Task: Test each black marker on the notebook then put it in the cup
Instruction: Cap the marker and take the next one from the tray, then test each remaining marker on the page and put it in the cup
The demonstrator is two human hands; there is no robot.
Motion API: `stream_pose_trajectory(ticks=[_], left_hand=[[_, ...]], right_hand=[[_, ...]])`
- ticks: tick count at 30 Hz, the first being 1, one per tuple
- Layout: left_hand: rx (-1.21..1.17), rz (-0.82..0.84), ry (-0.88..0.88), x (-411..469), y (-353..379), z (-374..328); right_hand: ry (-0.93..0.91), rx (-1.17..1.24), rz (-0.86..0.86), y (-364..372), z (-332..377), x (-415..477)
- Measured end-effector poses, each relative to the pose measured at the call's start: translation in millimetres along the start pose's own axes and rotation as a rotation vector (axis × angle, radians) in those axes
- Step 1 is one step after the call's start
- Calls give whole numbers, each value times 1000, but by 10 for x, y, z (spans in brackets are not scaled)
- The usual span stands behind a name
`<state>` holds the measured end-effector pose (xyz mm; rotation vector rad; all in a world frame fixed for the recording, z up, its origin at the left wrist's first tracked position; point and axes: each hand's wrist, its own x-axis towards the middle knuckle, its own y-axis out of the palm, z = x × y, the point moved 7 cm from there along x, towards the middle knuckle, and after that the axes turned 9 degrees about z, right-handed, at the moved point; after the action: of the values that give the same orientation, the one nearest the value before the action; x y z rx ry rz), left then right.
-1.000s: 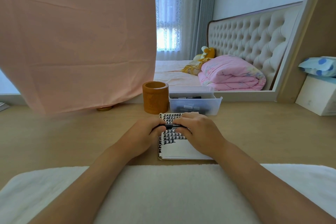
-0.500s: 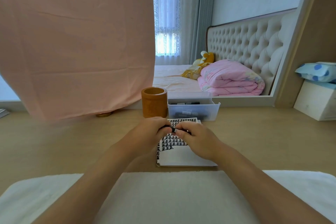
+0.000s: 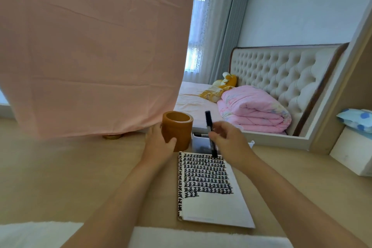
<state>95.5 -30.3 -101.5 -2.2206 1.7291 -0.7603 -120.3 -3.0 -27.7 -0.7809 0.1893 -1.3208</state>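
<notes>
- Pale wooden surface (image 3: 60, 177): carries all; cup could slide if knocked.
- White open notebook with rows of black marks (image 3: 211, 203): lower end of marker hangs over its far edge; stray stroke possible.
- Brown round wooden cup (image 3: 179, 129): left hand (image 3: 159, 145) wrapped around its side.
- Right hand (image 3: 231, 143): pinches slim black marker (image 3: 209, 123), nearly upright, just right of cup, not yet inside.
- Risk: marker hits rim and slips from fingers. Cannot tell if cap is on; ink may stain.
</notes>
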Motion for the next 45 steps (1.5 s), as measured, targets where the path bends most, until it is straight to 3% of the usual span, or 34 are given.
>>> stream_pose_trajectory(ticks=[6,11,19,23,27,29,34,39,43,45], left_hand=[[-139,126,91,246,179,94],[-55,36,89,348,151,244],[-118,8,81,329,106,242],[-182,46,83,313,129,209],[-151,21,86,310,125,198],[-131,9,80,316,128,199],[-82,-20,60,342,152,223],[-50,-71,78,287,112,160],[64,-280,304,127,-82,-233],[98,-239,437,87,-25,-403]], right_hand=[[-37,28,-112,-79,259,660],[-103,-14,-134,177,381,1086],[40,-638,159,681,179,1315],[58,-527,304,697,163,1364],[-20,-383,199,409,130,1311],[20,-429,183,247,-61,1291],[222,-679,331,74,-646,1201],[304,-752,398,110,-837,1220],[301,-758,444,186,-857,1269],[273,-785,448,209,-838,1289]])
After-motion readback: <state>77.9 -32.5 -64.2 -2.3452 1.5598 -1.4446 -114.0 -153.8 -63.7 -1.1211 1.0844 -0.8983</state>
